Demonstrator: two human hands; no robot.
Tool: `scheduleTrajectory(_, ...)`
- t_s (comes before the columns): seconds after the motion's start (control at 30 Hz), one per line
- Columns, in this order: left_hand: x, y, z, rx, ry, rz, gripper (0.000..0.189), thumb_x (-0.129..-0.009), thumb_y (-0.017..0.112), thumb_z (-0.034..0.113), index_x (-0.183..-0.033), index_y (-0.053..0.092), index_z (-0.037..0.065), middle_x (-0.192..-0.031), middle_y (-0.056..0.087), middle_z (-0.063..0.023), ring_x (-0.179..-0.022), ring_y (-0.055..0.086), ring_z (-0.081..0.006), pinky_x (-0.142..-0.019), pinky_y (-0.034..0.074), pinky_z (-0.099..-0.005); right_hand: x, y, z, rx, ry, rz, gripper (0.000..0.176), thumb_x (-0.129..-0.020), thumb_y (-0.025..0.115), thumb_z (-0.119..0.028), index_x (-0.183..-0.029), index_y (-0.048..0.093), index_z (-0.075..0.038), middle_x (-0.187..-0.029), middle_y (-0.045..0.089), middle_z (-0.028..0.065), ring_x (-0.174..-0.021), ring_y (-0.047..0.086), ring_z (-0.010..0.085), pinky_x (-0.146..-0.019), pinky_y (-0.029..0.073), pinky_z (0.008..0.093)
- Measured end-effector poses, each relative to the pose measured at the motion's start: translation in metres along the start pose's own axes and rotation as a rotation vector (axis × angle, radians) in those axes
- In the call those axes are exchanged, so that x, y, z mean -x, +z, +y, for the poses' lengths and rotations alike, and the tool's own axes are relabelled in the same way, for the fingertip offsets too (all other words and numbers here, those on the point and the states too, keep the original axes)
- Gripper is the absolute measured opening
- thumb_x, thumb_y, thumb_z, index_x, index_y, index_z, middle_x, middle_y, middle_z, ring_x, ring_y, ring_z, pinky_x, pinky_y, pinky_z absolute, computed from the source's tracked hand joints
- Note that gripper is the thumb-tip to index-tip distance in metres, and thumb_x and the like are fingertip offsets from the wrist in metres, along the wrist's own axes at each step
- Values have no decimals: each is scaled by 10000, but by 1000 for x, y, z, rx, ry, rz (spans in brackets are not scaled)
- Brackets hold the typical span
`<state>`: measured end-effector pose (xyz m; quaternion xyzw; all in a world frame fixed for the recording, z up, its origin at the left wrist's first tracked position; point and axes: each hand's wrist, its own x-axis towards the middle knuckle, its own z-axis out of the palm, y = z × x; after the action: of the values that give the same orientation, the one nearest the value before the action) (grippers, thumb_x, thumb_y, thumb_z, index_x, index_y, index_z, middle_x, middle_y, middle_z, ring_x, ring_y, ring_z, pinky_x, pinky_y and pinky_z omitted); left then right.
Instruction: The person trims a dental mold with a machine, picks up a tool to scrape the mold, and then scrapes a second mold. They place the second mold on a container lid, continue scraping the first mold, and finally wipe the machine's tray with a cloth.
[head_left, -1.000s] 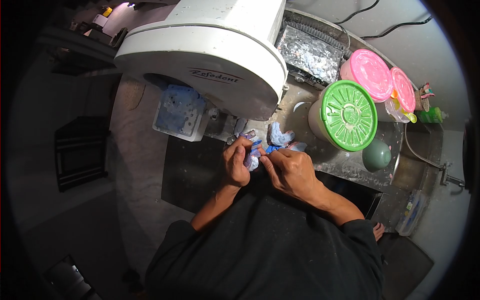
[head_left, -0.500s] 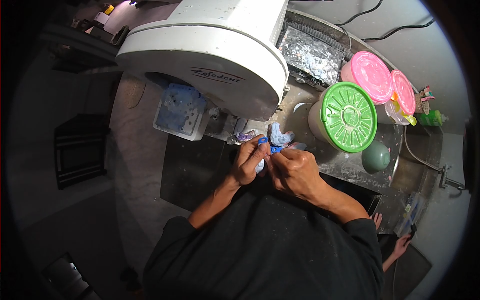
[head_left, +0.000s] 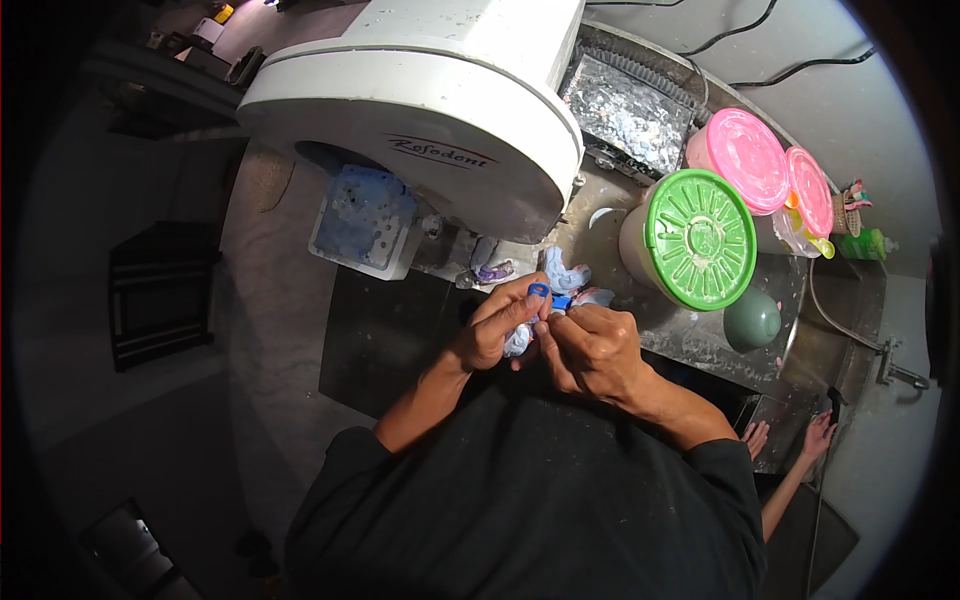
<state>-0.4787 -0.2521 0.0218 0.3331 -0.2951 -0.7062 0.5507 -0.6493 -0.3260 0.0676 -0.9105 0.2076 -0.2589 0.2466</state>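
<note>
My left hand (head_left: 497, 325) is closed around a dental impression tray, whose blue handle with a hole (head_left: 538, 290) sticks up past the thumb. Pale blue-white impression material (head_left: 517, 340) shows below those fingers. My right hand (head_left: 597, 350) is closed too, its thumb and fingertips pinched against the tray beside the left fingertips; the exact grip is hidden. Just beyond the hands, another pale blue impression (head_left: 566, 270) lies on the counter. A blue piece (head_left: 562, 301) shows between it and my right fingers. A purple-and-grey impression (head_left: 492, 271) lies to the left.
A large white machine (head_left: 410, 120) overhangs the counter. Left of it stands a tray with a stained blue insert (head_left: 365, 220). Rightward are a green-lidded tub (head_left: 700, 240), pink-lidded tubs (head_left: 745, 160), a green bowl (head_left: 752, 320) and a tap (head_left: 900, 372). Another person's hands (head_left: 818, 435) are at lower right.
The blue handle in my left hand has turned and shifted slightly right. My right fingers have moved a little lower. The other person's hand has risen by the sink, away from the clear bag.
</note>
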Motion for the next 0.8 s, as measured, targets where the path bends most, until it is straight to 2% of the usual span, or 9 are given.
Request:
scheduleTrajectory(0.23, 0, -4, -6, 100, -49, -73, 419, -1047, 468, 448, -899, 492, 56, -719, 541, -46, -431, 497, -94, -359, 399, -208, 3, 3, 4, 0, -29, 22, 115, -780, 761, -105, -760, 652, -75, -588, 540, 26, -484, 561, 192, -437, 435, 340)
scheduleTrajectory(0.43, 10, -5, -16, 190, -59, -69, 421, -1046, 487, 427, -915, 495, 27, -712, 536, -52, -437, 512, -96, -365, 399, -202, 4, 1, 0, -45, -8, -69, 112, -783, 763, -120, -764, 660, -81, -575, 528, 21, -477, 557, 195, -431, 434, 340)
scheduleTrajectory(0.67, 34, -10, -43, 37, -93, 134, 336, -1043, 492, 369, -902, 495, 64, -714, 530, -31, -467, 501, -85, -381, 390, -216, 21, 22, -1, -91, 31, -198, 155, -799, 759, -131, -734, 635, -62, -583, 546, 53, -496, 578, 231, -454, 460, 369)
scheduleTrajectory(0.8, 48, -18, -51, 204, -96, 167, 302, -1037, 518, 345, -887, 474, 87, -712, 523, -19, -487, 496, -77, -393, 387, -215, 19, 35, -6, -122, 3, -212, 156, -800, 758, -128, -731, 639, -54, -588, 556, 63, -511, 588, 235, -461, 462, 370)
